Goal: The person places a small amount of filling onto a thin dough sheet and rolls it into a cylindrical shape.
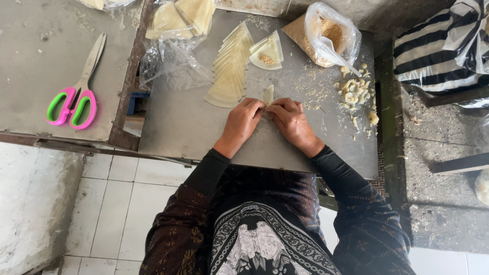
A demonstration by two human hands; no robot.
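The grey counter (183, 122) carried nearly everything, and a second counter (35, 66) stood to its left across a narrow gap. Crumpled clear plastic (170, 63) lay at the near counter's left edge, under a bag of stacked pastry sheets (181, 15). At the far right sat an open plastic bag of crumbly brown filling (326, 33) with a white spoon (338, 56) resting in it, and loose crumbs and pale scraps (354, 94) were scattered just beside it. A fanned row of cut wrapper triangles (229, 69) ran down the middle, and next to it lay one wrapper already spooned with filling (266, 53). Pink and green scissors (74, 102) lay well apart on the left counter. The left hand (242, 122) and the right hand (290, 119) met at the centre, their fingers (254, 104) pressed together and pinching the small folded pastry piece (268, 94), which stood on the counter just ahead of the knuckles, only its pale tip showing. Judging by this, the work looked early to midway: one piece was being sealed and one more filled, while many wrappers waited unfilled, and no finished pieces could be made out on either counter.
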